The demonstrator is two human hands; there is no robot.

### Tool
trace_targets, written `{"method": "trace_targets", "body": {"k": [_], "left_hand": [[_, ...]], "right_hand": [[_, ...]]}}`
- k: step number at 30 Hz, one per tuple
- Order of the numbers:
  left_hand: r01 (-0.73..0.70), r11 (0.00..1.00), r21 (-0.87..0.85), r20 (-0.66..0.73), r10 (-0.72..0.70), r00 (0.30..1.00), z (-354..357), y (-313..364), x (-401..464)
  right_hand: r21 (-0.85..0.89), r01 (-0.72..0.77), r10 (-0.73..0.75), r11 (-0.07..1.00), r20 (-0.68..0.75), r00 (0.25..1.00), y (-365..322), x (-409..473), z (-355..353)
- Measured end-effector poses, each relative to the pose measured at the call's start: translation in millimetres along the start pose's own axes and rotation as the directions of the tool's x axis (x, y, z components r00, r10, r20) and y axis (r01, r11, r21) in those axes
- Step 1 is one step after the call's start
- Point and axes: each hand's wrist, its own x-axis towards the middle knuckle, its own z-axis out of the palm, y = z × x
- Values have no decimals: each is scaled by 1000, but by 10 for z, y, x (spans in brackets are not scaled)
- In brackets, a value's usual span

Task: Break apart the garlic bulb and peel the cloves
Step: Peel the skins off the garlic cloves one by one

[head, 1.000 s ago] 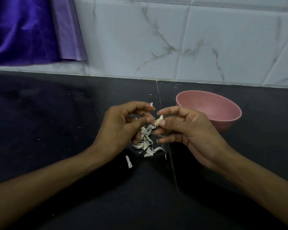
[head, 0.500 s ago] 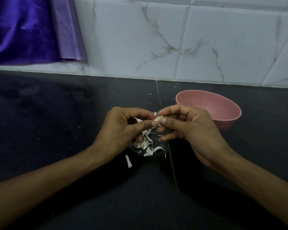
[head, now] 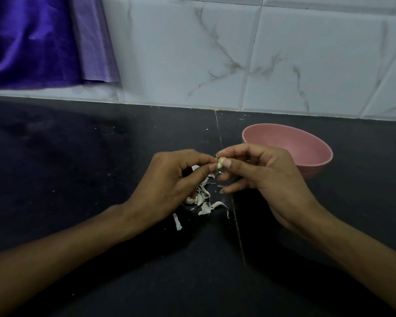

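Both hands, left hand (head: 169, 181) and right hand (head: 261, 177), pinch one garlic clove (head: 221, 162) above scattered peels (head: 204, 202).

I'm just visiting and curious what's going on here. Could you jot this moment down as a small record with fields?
activity: a person peeling a garlic clove by hand
left hand: fingers pinching the clove's left end
right hand: fingers pinching its right end
garlic clove: small, pale, held above the counter between both hands
peel scraps: white pieces scattered on the counter under the hands
pink bowl: upright, behind the right hand; contents not visible
counter: dark stone
backdrop: marbled white wall tiles, purple cloth upper left
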Motion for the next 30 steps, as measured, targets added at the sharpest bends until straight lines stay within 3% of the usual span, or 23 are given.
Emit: {"method": "trace_targets", "body": {"k": [5, 10, 15, 20, 26, 30], "left_hand": [[-67, 990, 126, 3, 67, 998, -12, -12, 15], [-51, 992, 112, 20, 49, 999, -30, -17, 13], [172, 983, -69, 47, -169, 984, -16, 30, 27], [396, 864, -312, 145, -368, 918, -19, 100, 65], [599, 619, -508, 348, -488, 800, -46, 153, 115], [652, 492, -577, 431, -494, 755, -42, 176, 136]], "right_hand": [[-17, 12, -12, 1000, -2, 1000, 15, 9, 2], [-53, 50, -49, 997, 17, 999, 15, 2, 6], [-158, 131, -127, 979, 34, 991, 24, 8, -3], [-253, 215, -204, 943, 69, 977, 17, 3, -8], [-142, 189, -176, 972, 98, 979, -13, 25, -9], [1, 120, -119, 993, 106, 987, -59, 13, -1]]}}
